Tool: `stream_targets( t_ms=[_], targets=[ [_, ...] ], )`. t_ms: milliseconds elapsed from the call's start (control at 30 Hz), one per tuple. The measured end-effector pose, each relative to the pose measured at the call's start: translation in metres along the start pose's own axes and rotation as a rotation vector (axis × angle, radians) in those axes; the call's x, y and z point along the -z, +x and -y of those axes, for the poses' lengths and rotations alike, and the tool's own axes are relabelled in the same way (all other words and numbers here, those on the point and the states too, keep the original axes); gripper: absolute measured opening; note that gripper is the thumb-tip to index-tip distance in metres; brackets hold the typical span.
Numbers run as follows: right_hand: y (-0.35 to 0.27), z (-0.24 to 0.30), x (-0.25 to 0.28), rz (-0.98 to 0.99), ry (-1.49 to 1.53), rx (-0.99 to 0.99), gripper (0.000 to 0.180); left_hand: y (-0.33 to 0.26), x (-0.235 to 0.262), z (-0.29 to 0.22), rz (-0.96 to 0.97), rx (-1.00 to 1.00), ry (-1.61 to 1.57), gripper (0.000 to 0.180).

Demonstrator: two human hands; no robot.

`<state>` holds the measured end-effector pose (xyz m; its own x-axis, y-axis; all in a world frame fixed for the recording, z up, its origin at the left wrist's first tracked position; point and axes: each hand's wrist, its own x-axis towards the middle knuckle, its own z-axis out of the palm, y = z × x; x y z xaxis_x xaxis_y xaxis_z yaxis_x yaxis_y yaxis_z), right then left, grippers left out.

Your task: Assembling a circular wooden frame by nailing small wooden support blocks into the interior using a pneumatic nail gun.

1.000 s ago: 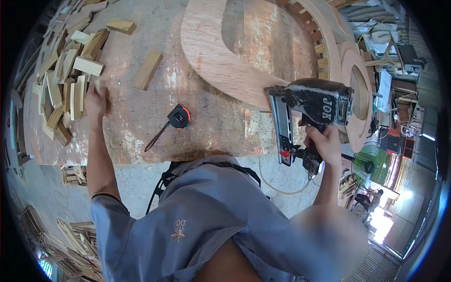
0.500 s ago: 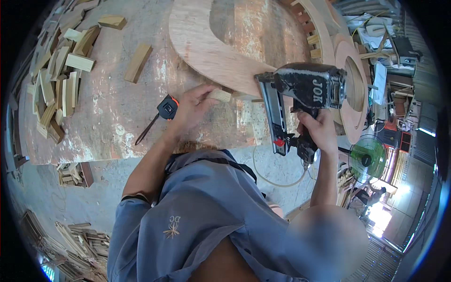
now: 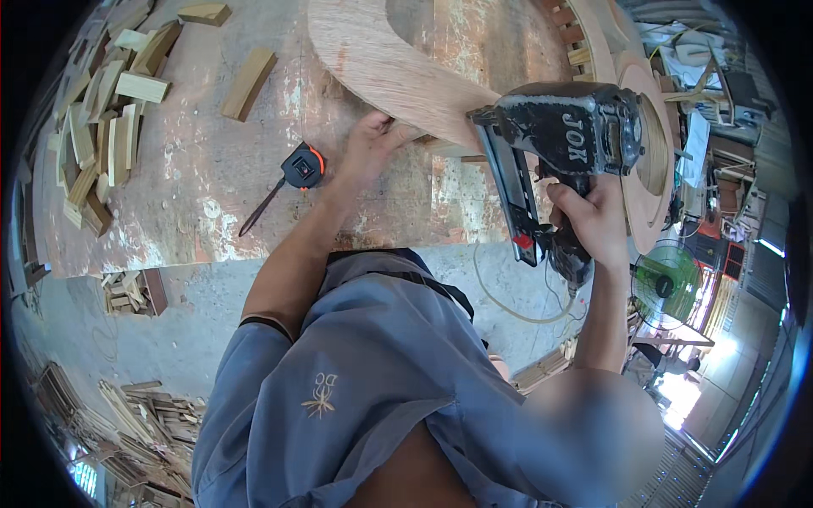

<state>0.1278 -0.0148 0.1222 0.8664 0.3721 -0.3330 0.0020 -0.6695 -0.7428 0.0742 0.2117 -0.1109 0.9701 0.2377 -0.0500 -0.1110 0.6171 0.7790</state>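
My right hand (image 3: pixel 597 216) is wrapped round the handle of a black pneumatic nail gun (image 3: pixel 550 127). The gun's nose rests at or just over the edge of a curved plywood piece (image 3: pixel 406 80), its long magazine slanting toward me. At that piece's near edge, my left hand (image 3: pixel 373 148) is closed on a small wooden block, with fingertips at the board's underside; the block is nearly all hidden by fingers and plywood. Another block (image 3: pixel 453 149) shows under the same edge, between hand and gun. A black and orange tape measure (image 3: pixel 303 166) with a dark strap lies left of my left hand.
Many short wooden blocks (image 3: pixel 102 127) are heaped on the worn workbench (image 3: pixel 186 203) at left, with a single block (image 3: pixel 249 83) nearer the middle. Ring-shaped plywood (image 3: pixel 639 216) stands at right. An air hose (image 3: pixel 508 315) hangs below the gun, near a green fan (image 3: pixel 665 284).
My left hand has moved up and right, taking the small block from beside the plywood to under its edge. The nail gun has shifted slightly right and up.
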Motion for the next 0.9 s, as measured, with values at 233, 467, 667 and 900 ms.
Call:
stream_targets(
  t_ms=[233,467,667,900],
  targets=[
    [-0.003,0.036,0.002,0.104,-0.082,-0.031,0.013,0.001,0.007,0.008,-0.071,0.062,0.031,0.032],
    [0.004,0.060,-0.011,0.137,-0.167,0.001,0.015,0.002,0.009,0.014,-0.042,0.059,-0.039,0.033],
    [0.014,0.067,-0.013,0.219,-0.312,-0.010,0.015,0.003,0.007,0.014,-0.036,0.046,-0.003,0.033],
    [0.015,0.063,-0.013,0.241,-0.446,0.085,0.019,0.003,0.011,0.014,-0.021,0.028,-0.051,0.033]
  ],
)
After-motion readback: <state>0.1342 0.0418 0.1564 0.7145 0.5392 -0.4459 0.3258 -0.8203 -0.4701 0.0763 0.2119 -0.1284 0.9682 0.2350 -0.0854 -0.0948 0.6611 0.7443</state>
